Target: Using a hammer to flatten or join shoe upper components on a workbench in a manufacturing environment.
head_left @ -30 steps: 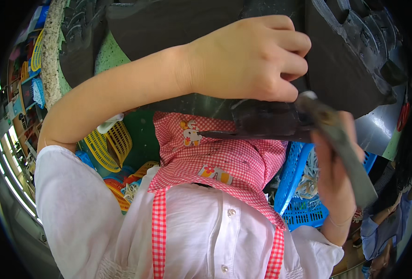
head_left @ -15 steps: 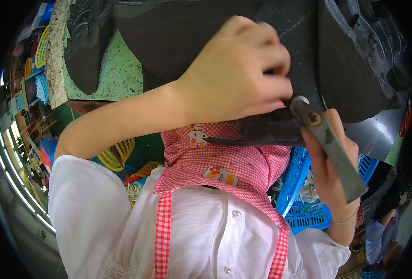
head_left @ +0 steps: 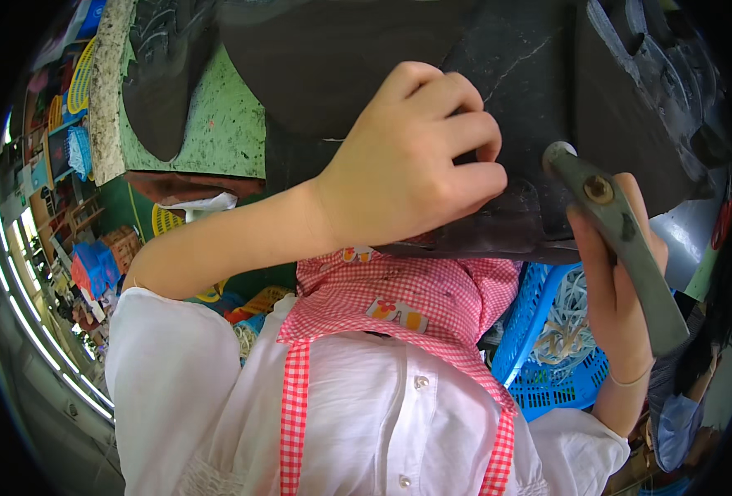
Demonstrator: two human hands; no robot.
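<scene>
The hammer (head_left: 626,227), clamped in the right hand (head_left: 614,289), is now farther from the left hand (head_left: 428,157), likely between taps; left grip hidden, cannot tell.

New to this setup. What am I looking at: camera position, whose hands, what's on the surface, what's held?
No robot here: one person works bare-handed. The camera is a fisheye on their head, looking down, so straight edges bend near the rim; picture left is the person's left.

The right hand grips a metal-headed hammer. The left hand, fingers curled, is over a dark piece at the near edge; whether it pinches anything is hidden.

More dark sheet pieces lie on the green work surface. Below, beside the checked apron, a blue basket holds pale strips.
</scene>
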